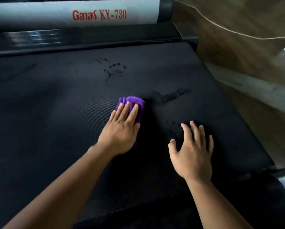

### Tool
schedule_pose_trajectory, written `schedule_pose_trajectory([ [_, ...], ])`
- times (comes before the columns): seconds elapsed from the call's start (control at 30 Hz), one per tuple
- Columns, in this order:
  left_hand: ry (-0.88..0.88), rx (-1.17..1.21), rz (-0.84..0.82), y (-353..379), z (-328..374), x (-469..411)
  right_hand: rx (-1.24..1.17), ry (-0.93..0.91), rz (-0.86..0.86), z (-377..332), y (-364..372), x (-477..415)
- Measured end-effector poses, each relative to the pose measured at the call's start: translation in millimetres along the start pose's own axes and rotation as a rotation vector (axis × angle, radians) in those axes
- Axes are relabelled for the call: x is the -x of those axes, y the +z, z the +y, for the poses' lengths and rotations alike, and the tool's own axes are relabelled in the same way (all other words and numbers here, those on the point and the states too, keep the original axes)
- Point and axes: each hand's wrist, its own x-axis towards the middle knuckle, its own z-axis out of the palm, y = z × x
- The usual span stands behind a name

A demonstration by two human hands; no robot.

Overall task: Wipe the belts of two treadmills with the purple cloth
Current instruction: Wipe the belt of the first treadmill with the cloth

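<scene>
- Purple cloth (135, 101): bunched, lying near the middle of the black belt (55, 104), mostly hidden under the left hand (122, 133).
- Left hand: fingers straight and close together, palm pressing the cloth flat against the belt; no pinch.
- Right hand (193, 151): fingers spread, resting on the belt to the right of the cloth, holding nothing; probably a brace.
- Marks: dark spots (113, 68) lie beyond the cloth, and a smear (171, 96) lies just to its right.
- Step in hand, as judged: wiping this belt. Even palm pressure and overlapping strokes across the width should serve best, working toward the smear and then the spots.
- Surroundings: grey cover (39, 15) lettered "Ganas KY-730" at the far end; brown floor (237, 52) with a pale cord (221, 28) at right.
</scene>
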Motion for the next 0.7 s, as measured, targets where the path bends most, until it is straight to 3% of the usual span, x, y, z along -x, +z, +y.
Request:
schedule_pose_trajectory([
  [0.1,-0.045,0.024,-0.014,0,12,-73,0.006,-0.008,-0.008,1,-1,0],
  [0.23,0.023,0.002,-0.066,8,45,-122,-0.005,-0.002,-0.032,3,-2,-2],
  [0.47,0.163,-0.007,-0.049,15,42,16,-0.027,0.017,-0.015,2,0,-3],
  [0.57,0.07,-0.04,-0.041,8,10,54,-0.028,0.019,-0.037,2,-1,-2],
  [0.7,-0.13,-0.025,0.028,0,-18,8,-0.026,0.011,-0.026,1,0,-2],
])
